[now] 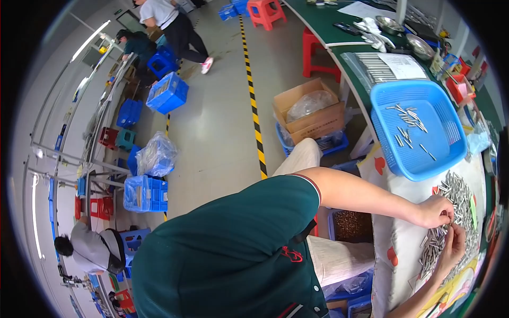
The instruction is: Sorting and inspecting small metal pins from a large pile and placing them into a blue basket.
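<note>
My left hand (435,211) is closed in a pinch over a heap of small silvery metal pins (457,191). Just beside it, my right hand (453,247) also pinches, its fingertips close to those of the left. Whatever lies between the fingers is too small and too covered to make out. The heap spreads under and around both hands on a pale patterned cloth (389,220). Beyond the left hand stands a light blue plastic basket (437,119), with several similar metal pins (408,119) scattered on its bottom.
Behind the basket lie bagged metal rods (366,66), a paper sheet (401,65) and white gloves (371,33). A cardboard box (313,124) and a bin of brownish small parts (352,227) stand beside the table. Red stools (266,13), blue crates (168,93) and other people are farther off.
</note>
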The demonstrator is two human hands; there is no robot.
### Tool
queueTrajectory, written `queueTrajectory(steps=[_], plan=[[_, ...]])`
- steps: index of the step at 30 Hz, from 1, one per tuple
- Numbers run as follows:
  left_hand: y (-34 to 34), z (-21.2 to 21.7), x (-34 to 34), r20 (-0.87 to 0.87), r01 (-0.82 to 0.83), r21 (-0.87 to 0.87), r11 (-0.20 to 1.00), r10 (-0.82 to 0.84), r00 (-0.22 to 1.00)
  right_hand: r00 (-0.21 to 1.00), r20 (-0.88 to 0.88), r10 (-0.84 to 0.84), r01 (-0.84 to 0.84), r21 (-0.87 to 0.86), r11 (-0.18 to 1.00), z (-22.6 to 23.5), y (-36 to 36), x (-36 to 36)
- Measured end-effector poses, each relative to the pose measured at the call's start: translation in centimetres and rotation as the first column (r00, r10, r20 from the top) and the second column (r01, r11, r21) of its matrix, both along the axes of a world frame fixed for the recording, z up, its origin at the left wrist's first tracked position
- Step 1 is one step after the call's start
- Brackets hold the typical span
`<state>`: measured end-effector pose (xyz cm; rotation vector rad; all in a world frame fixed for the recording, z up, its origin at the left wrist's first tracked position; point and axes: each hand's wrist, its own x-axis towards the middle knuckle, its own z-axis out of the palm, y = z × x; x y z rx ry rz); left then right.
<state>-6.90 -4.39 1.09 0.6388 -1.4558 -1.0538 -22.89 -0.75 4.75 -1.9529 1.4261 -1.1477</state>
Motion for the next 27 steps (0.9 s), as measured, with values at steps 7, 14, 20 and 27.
queueTrajectory(steps=[7,14,20,27], plan=[[-2.7,0.4,-3.1,-0.169,0.408,0.320,0.855,-0.373,0.913,0.959,0.132,-0.252,0.262,-0.071,0.962,-0.2,-1.2,-0.4],[-3.9,1.7,-6.3,-0.127,0.525,0.364,0.770,-0.517,0.847,0.860,0.336,-0.383,0.410,-0.009,0.912,-0.2,-0.9,-2.5],[-3.8,1.7,-4.8,-0.033,0.512,0.364,0.778,-0.538,0.842,0.890,0.298,-0.346,0.389,-0.100,0.916,-0.5,-0.4,-1.7],[-3.9,1.7,-4.5,-0.121,0.558,0.426,0.712,-0.567,0.815,0.852,0.409,-0.327,0.307,0.116,0.945,-0.5,-0.7,-2.4]])
